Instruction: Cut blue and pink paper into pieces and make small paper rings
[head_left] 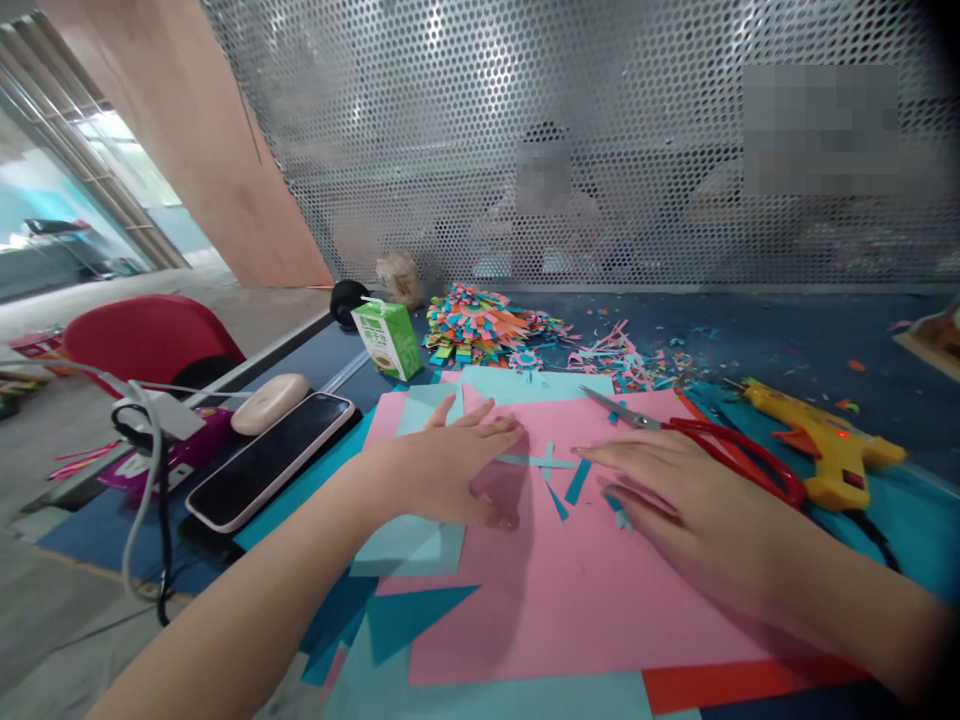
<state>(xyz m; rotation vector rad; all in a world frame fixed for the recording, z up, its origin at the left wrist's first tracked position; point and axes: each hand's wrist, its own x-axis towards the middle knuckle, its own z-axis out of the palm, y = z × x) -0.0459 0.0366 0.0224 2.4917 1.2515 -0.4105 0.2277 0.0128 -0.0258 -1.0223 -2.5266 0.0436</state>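
Note:
A large pink paper sheet (570, 610) lies over light blue and teal sheets. My left hand (442, 465) is spread over its left part, fingers apart, holding nothing. On the right side my right hand (660, 485) rests low over the sheet with its fingers stretched out. Between the hands are a pale blue paper cross (548, 462) and small teal paper strips (578, 481). A few scraps lie under the right fingers. Red-handled scissors (720, 445) lie just beyond the right hand, blades pointing left.
A yellow glue gun (832, 445) lies at right. Behind the sheets are a pile of colourful paper pieces (476, 325) and a green drink carton (388, 340). A phone (270, 460), a pale case (270, 403) and cables are at left. A perforated metal screen (637, 130) stands behind.

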